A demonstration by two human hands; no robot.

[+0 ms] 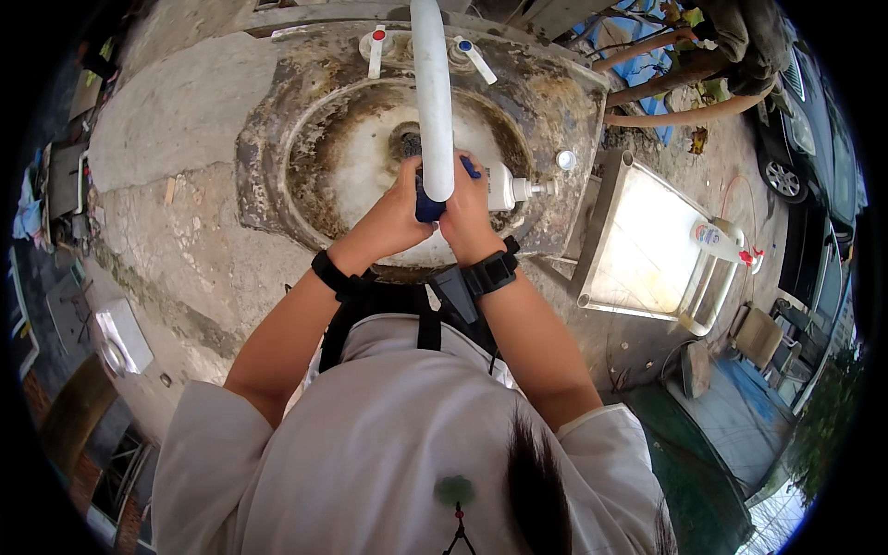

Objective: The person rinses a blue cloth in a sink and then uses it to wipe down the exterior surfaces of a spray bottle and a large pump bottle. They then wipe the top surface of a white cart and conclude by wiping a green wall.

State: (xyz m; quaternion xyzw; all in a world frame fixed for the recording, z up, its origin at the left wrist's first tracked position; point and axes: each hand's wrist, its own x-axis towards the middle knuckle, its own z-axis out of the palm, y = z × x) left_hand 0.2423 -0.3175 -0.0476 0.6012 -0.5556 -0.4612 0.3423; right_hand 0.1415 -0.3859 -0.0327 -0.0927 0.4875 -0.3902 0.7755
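Both my hands are together over a stained, oval sink basin [301,190], beneath a thick white spout [431,102]. Between them is a dark blue object [427,209]; the spout and my fingers cover much of it, so its kind is unclear. My left hand [390,213] closes on its left side. On the other side my right hand [470,215] has its fingers curled around the blue object. Close by the right fingers is a white pump bottle [500,188], its nozzle pointing right. Black bands circle both wrists.
Behind the basin are a red-marked tap handle [376,52] and a blue-marked one [476,61]. A small white cap [566,160] lies on the right ledge. Further right, a metal-framed white cart [643,242] carries a spray bottle [721,242]. Wooden legs [689,113] stand at the upper right.
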